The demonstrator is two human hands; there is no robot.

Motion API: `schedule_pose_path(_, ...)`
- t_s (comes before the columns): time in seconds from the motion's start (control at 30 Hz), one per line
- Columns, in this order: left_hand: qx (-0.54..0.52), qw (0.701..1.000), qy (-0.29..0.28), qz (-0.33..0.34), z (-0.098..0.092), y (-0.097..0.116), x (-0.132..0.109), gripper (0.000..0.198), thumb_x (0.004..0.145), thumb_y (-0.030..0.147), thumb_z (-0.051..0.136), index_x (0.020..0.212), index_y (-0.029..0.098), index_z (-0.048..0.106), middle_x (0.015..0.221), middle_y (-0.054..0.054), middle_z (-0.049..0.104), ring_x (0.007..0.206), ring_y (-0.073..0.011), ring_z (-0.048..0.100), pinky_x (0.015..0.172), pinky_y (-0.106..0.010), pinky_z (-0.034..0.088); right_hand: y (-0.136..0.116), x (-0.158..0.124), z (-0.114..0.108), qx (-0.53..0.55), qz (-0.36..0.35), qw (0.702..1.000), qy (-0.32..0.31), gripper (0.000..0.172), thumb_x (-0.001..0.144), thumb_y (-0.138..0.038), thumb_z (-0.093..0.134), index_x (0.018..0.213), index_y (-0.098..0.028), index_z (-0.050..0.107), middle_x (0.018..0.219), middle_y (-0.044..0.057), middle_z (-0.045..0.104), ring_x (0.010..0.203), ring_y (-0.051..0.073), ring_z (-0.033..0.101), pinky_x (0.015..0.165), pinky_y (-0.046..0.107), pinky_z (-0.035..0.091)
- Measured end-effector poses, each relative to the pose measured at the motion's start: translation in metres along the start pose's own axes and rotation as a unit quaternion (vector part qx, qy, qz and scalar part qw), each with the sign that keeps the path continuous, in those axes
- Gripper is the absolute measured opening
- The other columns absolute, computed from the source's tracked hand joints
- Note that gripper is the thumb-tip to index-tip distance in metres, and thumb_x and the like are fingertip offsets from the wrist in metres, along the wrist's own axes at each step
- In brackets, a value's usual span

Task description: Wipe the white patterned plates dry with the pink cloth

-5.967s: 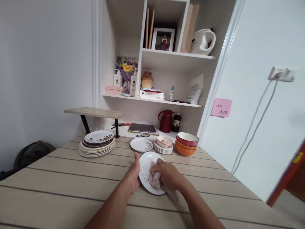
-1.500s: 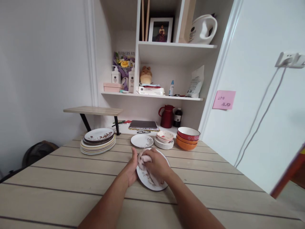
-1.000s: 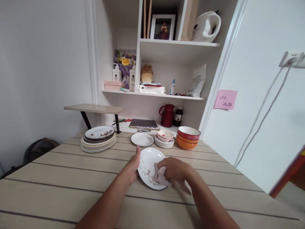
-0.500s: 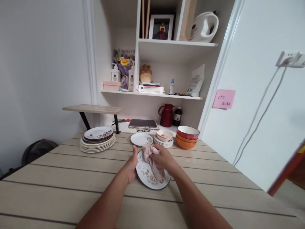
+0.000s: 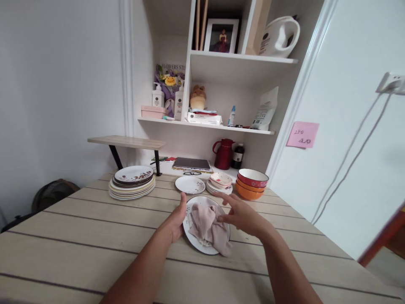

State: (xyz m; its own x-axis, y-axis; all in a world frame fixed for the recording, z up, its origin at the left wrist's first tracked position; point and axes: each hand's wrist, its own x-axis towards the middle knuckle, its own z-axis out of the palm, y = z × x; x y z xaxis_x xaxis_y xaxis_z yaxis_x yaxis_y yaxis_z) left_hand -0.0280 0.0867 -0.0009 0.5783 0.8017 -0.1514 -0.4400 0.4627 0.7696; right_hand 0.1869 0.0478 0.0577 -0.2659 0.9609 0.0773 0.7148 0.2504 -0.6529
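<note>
A white plate with a dark rim and a brown flower pattern (image 5: 191, 237) is tilted toward me at the middle of the table. My left hand (image 5: 177, 219) grips its left edge, thumb up along the rim and the other fingers hidden behind. Across the plate lies a crumpled pink cloth (image 5: 207, 221), one corner hanging over the lower right rim. My right hand (image 5: 242, 213) is just right of the cloth, fingers spread and the palm holding nothing. Its thumb side is close to the cloth; whether they touch I cannot tell.
A plate stack (image 5: 133, 188) stands at the left beside a small raised shelf (image 5: 126, 142). Behind my hands are a single plate (image 5: 190, 185), small dishes (image 5: 220, 180) on saucers (image 5: 220, 190), and stacked bowls (image 5: 251, 185). A red jug (image 5: 224, 154) stands farther back.
My right hand has let go of the cloth and moved right with its fingers opened. The cloth now lies spread over the plate. My left hand still holds the plate's edge.
</note>
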Motion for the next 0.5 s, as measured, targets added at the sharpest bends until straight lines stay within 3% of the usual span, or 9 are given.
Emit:
schedule_pose_path(0.1, 0.007, 1.000, 0.017, 0.001, -0.001, -0.001, 0.001, 0.084, 0.074, 0.077, 0.039, 0.127, 0.016, 0.058, 0.118, -0.017, 0.067, 0.111, -0.0307, 0.062, 0.096, -0.043, 0.046, -0.009, -0.003, 0.001, 0.068, 0.009, 0.994, -0.080, 0.070, 0.080, -0.036, 0.062, 0.143, -0.043, 0.033, 0.122, 0.007, 0.052, 0.071, 0.014, 0.060, 0.049, 0.022, 0.046)
schedule_pose_path(0.2, -0.002, 1.000, 0.020, 0.015, -0.002, -0.001, 0.001, 0.080, 0.075, 0.075, 0.040, 0.127, 0.017, 0.058, 0.120, -0.016, 0.067, 0.112, -0.0306, 0.062, 0.096, -0.043, 0.046, -0.020, -0.004, 0.007, 0.092, -0.021, 0.995, -0.040, 0.067, 0.083, -0.047, 0.058, 0.144, -0.041, 0.032, 0.128, 0.009, 0.049, 0.076, 0.016, 0.060, 0.048, 0.021, 0.045)
schedule_pose_path(0.33, 0.000, 1.000, 0.016, 0.015, -0.001, 0.000, -0.001, 0.079, 0.075, 0.075, 0.041, 0.125, 0.016, 0.059, 0.119, -0.016, 0.067, 0.112, -0.0302, 0.062, 0.095, -0.042, 0.047, -0.032, -0.001, 0.026, 0.017, -0.030, 0.999, 0.028, 0.059, 0.088, -0.056, 0.044, 0.144, -0.039, 0.034, 0.131, 0.010, 0.048, 0.089, 0.021, 0.061, 0.066, 0.031, 0.048)
schedule_pose_path(0.43, 0.011, 0.999, 0.040, 0.010, 0.001, 0.000, -0.002, 0.080, 0.074, 0.076, 0.041, 0.121, 0.014, 0.062, 0.115, -0.017, 0.069, 0.106, -0.0304, 0.065, 0.090, -0.041, 0.050, -0.036, 0.003, 0.044, -0.121, -0.034, 0.992, 0.006, 0.063, 0.073, -0.055, 0.065, 0.132, -0.037, 0.050, 0.131, 0.008, 0.049, 0.100, 0.028, 0.058, 0.079, 0.038, 0.043)
schedule_pose_path(0.5, 0.018, 0.998, 0.052, 0.011, 0.002, 0.001, -0.002, 0.079, 0.075, 0.075, 0.042, 0.120, 0.014, 0.062, 0.113, -0.017, 0.070, 0.104, -0.0304, 0.066, 0.088, -0.041, 0.051, -0.036, 0.008, 0.050, -0.136, -0.033, 0.990, 0.008, 0.051, 0.068, -0.045, 0.071, 0.116, -0.031, 0.061, 0.122, 0.007, 0.055, 0.098, 0.028, 0.058, 0.079, 0.038, 0.042)
